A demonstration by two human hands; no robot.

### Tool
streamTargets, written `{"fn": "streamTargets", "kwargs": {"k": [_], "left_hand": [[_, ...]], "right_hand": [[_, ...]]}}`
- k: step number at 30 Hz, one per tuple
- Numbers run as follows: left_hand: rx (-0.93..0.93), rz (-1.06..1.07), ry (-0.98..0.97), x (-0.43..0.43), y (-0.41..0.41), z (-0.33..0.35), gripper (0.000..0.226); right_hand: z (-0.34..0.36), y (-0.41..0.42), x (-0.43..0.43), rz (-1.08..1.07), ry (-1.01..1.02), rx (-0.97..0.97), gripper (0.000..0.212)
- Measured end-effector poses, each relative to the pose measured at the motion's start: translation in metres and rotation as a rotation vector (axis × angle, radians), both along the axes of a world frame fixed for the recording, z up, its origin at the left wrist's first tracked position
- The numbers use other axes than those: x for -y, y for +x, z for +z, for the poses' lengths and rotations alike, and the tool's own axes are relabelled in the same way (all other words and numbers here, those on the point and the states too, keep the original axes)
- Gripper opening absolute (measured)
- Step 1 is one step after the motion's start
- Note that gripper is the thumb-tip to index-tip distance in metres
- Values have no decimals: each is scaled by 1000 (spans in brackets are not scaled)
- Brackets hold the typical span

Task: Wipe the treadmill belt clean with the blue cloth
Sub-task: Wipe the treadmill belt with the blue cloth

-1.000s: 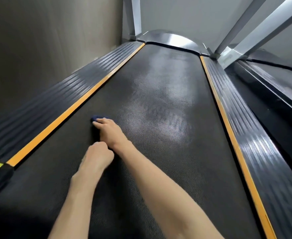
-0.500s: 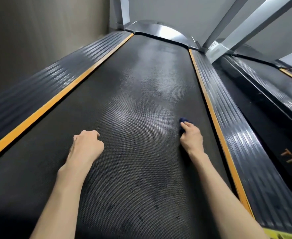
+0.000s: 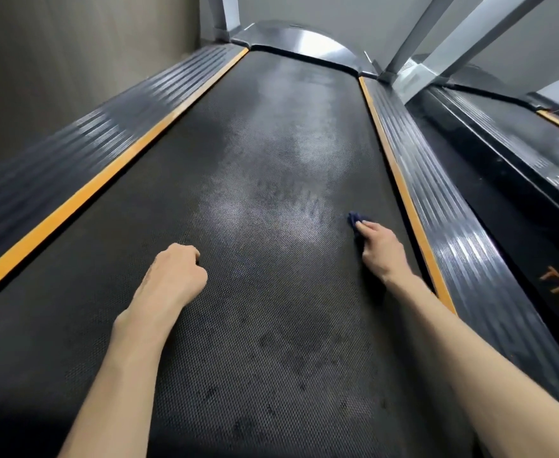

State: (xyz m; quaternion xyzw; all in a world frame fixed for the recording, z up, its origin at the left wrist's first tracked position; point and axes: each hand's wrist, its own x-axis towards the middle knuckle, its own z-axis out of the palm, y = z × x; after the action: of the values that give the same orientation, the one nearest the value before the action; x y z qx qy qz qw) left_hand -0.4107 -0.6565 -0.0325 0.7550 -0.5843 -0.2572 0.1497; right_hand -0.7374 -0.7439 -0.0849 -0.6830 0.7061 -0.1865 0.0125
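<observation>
The black textured treadmill belt [image 3: 271, 200] runs away from me, with a pale sheen along its middle and dark specks near me. My right hand [image 3: 382, 251] lies on the belt close to its right edge, fingers curled over the wadded blue cloth [image 3: 354, 219]. Only the cloth's tip shows past my fingertips; the rest is hidden under the hand. My left hand [image 3: 172, 279] is a fist holding nothing, knuckles down on the belt left of centre.
Ribbed dark side rails [image 3: 436, 193] with orange strips [image 3: 83, 193] flank the belt. Grey uprights [image 3: 436, 38] and the motor cover [image 3: 307, 44] stand at the far end. A wall [image 3: 56, 54] is on the left and a second treadmill [image 3: 519, 153] on the right.
A second ago my right hand and the cloth were at the belt's left side, just ahead of my left hand. They swept across to the right edge. Since half a second ago little has moved.
</observation>
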Motion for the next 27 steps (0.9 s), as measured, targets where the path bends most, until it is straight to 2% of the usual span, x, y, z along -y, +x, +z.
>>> {"fn": "streamTargets", "kwargs": {"k": [2, 4, 7, 9, 12, 14, 15, 18, 20, 22, 24, 27], "left_hand": [[7, -18, -28, 4, -9, 0, 47], [-29, -66, -79, 8, -22, -1, 49], [-73, -179, -110, 12, -39, -3, 50], [-56, -236, -97, 13, -45, -7, 50], [29, -283, -73, 10, -54, -12, 49], [48, -307, -66, 8, -61, -14, 50], [49, -320, -62, 7, -64, -15, 51], [58, -347, -68, 6, -70, -18, 49], [53, -352, -146, 7, -75, -21, 48], [34, -378, -240, 8, -83, -20, 48], [52, -449, -239, 6, -92, -18, 47], [111, -530, -151, 2, -99, -20, 46]], "right_hand": [[-2, 23, -25, 85, -46, -23, 44], [-6, 36, -68, 324, -92, -74, 47], [-1, 16, -94, 620, -46, -142, 49], [3, -8, -67, 575, -69, -179, 48], [2, -34, -13, 216, -57, -59, 49], [2, -28, -3, 76, -36, 10, 48], [3, -22, -12, 103, -38, 0, 48], [4, -22, -67, 455, 11, -78, 46], [8, -33, -101, 640, 95, -110, 44], [11, -49, -97, 734, 88, -187, 45], [2, -61, -63, 617, 30, -212, 47], [-4, -66, 1, 262, 33, -123, 54]]}}
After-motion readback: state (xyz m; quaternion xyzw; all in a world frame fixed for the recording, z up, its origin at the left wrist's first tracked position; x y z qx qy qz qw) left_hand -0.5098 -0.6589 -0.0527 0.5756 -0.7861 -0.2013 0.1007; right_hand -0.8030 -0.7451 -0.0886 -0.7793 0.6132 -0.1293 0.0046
